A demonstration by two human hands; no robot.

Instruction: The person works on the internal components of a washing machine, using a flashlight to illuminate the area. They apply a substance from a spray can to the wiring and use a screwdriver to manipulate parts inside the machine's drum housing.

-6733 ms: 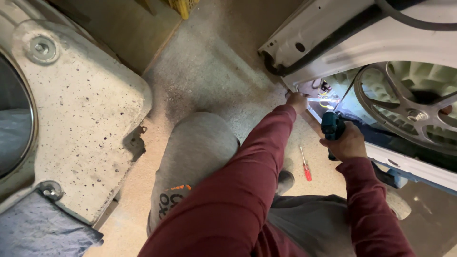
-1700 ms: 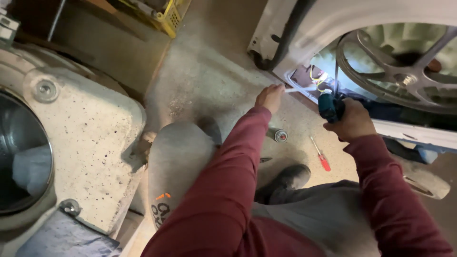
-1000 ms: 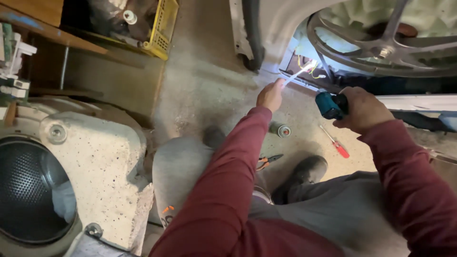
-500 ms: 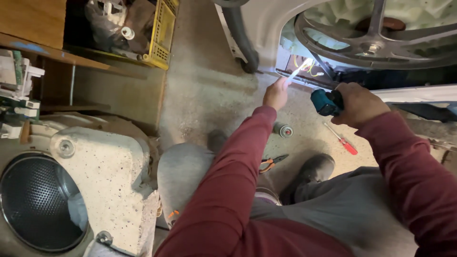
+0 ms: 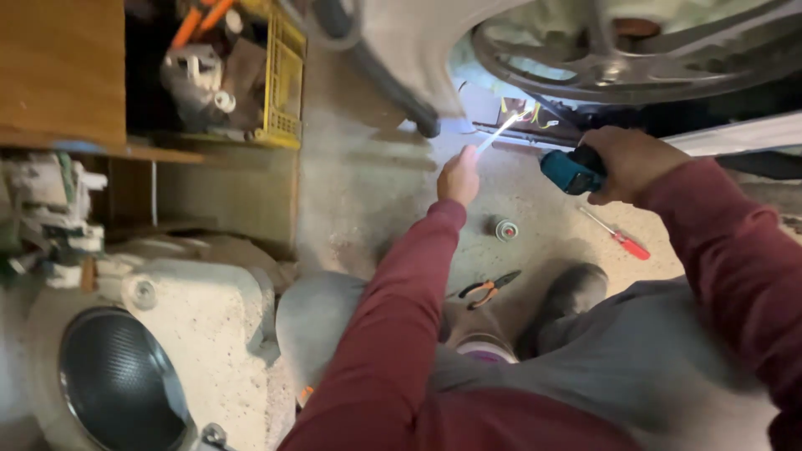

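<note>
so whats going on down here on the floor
A person in a dark red top sits on the concrete floor beside an opened washing machine with its big pulley wheel exposed. The left hand holds a thin bright light stick toward the wiring under the wheel. The right hand grips a teal power tool. A red screwdriver, pliers and a small round part lie on the floor nearby.

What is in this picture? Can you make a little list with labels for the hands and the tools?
Left hand: left hand holds a thin bright strip toward the machine's underside
Right hand: right hand grips a teal power tool
On floor: red-handled screwdriver, pliers, small round can
Above: big spoked pulley wheel
Left side: washer drum, yellow crate
</note>
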